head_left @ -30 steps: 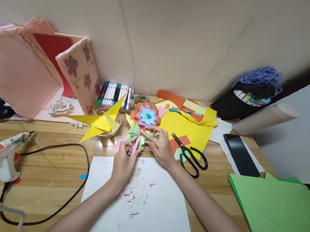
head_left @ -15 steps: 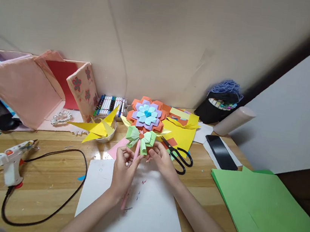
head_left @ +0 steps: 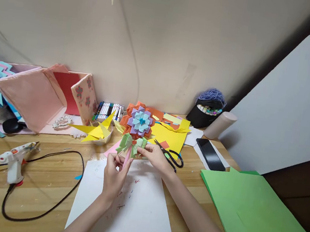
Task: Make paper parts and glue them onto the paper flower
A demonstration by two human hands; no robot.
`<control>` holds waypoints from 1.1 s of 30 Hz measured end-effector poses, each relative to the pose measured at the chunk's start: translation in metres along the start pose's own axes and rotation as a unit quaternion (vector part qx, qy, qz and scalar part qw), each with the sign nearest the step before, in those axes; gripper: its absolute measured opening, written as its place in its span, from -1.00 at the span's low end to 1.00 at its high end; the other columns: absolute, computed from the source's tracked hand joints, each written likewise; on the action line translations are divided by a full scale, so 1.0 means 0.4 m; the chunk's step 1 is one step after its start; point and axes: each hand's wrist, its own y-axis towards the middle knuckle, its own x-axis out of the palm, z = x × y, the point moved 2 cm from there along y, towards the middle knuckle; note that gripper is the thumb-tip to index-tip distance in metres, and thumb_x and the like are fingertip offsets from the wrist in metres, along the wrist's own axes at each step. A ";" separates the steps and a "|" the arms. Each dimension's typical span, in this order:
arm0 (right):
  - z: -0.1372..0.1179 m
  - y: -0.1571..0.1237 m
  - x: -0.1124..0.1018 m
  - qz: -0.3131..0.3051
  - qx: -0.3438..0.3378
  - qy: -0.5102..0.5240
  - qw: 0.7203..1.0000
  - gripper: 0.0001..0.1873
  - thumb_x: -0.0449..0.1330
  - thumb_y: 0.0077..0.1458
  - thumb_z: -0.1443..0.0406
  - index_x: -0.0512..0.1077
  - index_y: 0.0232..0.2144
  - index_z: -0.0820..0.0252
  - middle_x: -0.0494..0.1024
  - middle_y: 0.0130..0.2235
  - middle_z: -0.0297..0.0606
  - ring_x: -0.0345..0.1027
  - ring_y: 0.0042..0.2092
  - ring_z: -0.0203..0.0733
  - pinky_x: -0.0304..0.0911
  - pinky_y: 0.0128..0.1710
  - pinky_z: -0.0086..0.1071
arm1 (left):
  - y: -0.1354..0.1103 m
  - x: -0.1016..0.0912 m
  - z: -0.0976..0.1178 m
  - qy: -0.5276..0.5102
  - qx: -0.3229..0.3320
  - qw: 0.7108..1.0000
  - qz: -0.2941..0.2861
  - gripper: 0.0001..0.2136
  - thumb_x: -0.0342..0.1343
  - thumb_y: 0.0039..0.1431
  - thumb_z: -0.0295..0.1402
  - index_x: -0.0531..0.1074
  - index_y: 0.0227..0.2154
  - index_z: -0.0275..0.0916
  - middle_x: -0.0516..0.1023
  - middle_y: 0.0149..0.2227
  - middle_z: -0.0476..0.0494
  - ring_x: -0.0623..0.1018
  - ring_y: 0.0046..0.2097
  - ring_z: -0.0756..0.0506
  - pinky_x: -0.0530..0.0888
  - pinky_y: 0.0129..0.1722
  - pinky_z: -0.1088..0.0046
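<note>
My left hand (head_left: 114,173) is closed around a pink stick (head_left: 125,158) that carries a layered paper flower (head_left: 139,120) in orange, purple and blue, held upright over the desk. Just below the flower sits a green paper bow (head_left: 131,143). My right hand (head_left: 154,156) pinches the right side of that bow. Both hands hover above a white sheet (head_left: 123,203) speckled with paint marks.
Black scissors (head_left: 170,157) lie right of my right hand on yellow paper (head_left: 169,137). A yellow paper crane (head_left: 96,130) rests on a bowl. Further off are a glue gun (head_left: 15,156) with its cord, markers (head_left: 107,110), a phone (head_left: 209,153) and green sheets (head_left: 248,208).
The flower on its stick was lifted off the desk and now stands upright in my left hand. My right hand moved from the flat flower to the green bow.
</note>
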 end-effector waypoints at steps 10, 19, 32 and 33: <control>0.003 0.001 -0.025 -0.119 0.007 -0.079 0.990 -0.72 0.26 -0.15 0.13 0.51 -0.61 0.27 0.53 -0.55 -0.24 0.34 -0.51 -0.28 0.26 -0.45 -0.41 | 0.002 -0.042 -0.026 0.027 -0.017 0.998 0.048 -0.67 0.15 0.00 -0.29 0.01 -0.50 -0.16 0.25 -0.53 0.10 0.30 -0.49 0.04 0.26 -0.47 0.54; -0.091 -0.026 -0.053 0.027 -0.143 0.168 0.975 -0.70 0.19 -0.02 0.06 0.31 -0.55 0.15 0.53 -0.17 -0.16 0.36 -0.06 -0.11 0.23 -0.06 -0.19 | 0.010 -0.065 -0.070 -0.026 -0.045 0.997 0.062 -0.70 0.15 0.00 -0.30 0.05 -0.49 -0.17 0.24 -0.52 0.11 0.29 -0.48 0.04 0.26 -0.46 0.55; -0.039 -0.051 -0.009 -0.065 -0.086 -0.403 0.909 -0.81 0.20 -0.12 0.43 0.27 -0.65 0.18 0.50 -0.53 -0.31 0.33 -0.45 -0.25 0.02 -0.49 -0.45 | 0.001 -0.061 -0.039 -0.041 -0.047 0.997 0.052 -0.67 0.15 0.00 -0.26 0.03 -0.49 -0.17 0.16 -0.53 0.12 0.25 -0.50 0.06 0.24 -0.46 0.56; -0.027 -0.040 -0.016 -0.050 -0.074 -0.427 0.900 -0.82 0.17 -0.11 0.45 0.27 -0.64 0.18 0.49 -0.55 -0.32 0.34 -0.46 -0.24 0.02 -0.49 -0.45 | 0.001 -0.063 -0.038 -0.038 -0.046 0.997 0.056 -0.67 0.15 0.00 -0.26 0.03 -0.49 -0.17 0.16 -0.53 0.12 0.24 -0.50 0.06 0.24 -0.46 0.56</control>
